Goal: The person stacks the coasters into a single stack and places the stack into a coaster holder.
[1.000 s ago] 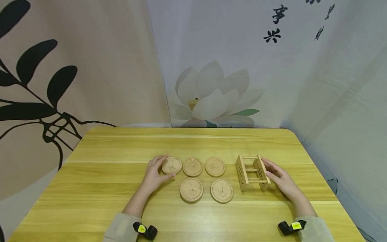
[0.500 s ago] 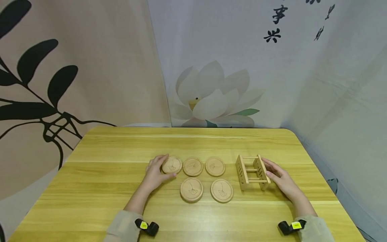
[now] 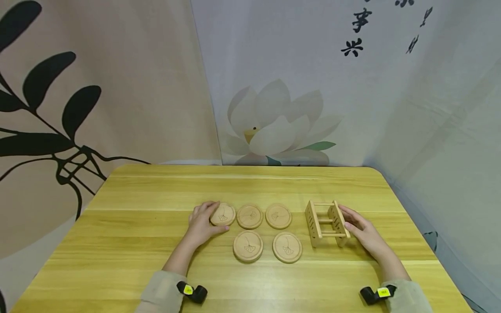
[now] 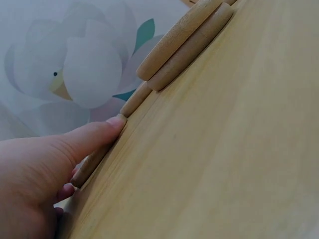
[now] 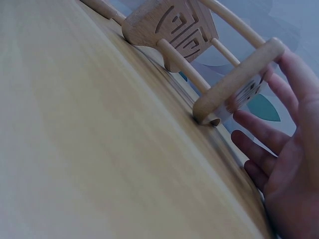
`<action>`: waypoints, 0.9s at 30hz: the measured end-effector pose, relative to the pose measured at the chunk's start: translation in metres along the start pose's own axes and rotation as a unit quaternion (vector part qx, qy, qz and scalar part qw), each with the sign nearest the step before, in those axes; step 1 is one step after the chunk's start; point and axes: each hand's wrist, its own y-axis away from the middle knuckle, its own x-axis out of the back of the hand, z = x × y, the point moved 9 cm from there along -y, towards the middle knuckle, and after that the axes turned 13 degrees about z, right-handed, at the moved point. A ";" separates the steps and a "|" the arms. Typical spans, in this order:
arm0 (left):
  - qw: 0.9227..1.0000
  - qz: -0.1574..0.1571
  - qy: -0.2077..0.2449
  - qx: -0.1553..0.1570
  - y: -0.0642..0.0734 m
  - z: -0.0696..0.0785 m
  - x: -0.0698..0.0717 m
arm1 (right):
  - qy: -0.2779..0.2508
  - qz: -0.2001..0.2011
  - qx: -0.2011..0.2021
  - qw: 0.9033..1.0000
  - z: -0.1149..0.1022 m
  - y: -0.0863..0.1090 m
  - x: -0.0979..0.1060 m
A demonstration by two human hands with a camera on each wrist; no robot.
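On the yellow wooden counter point(image 3: 250, 184), my left hand point(image 3: 200, 224) pinches the leftmost round, light-brown wooden disc point(image 3: 224, 214) by its edge. My right hand point(image 3: 362, 228) touches a pale wooden rack point(image 3: 313, 225) with bars; whether it grips, I cannot tell. Holding too little edge, I may let the disc slip against the neighbouring disc point(image 3: 249, 217).

Place: looked like a screened-off corner, of exact kind unclear.
Printed cloths point(image 3: 274, 48): hung behind, with lotus point(image 3: 278, 126).
Wooden table point(image 3: 313, 287): stood before.
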 end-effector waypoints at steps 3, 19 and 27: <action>1.000 -0.002 -0.004 -0.001 0.000 0.000 0.000 | -0.002 0.001 0.002 1.000 0.000 0.000 0.000; 1.000 0.008 -0.001 -0.013 0.001 0.003 0.003 | 0.008 -0.004 0.011 1.000 0.002 -0.001 -0.001; 1.000 0.014 0.017 -0.006 0.002 0.002 0.004 | 0.007 -0.004 0.015 1.000 0.003 -0.001 -0.001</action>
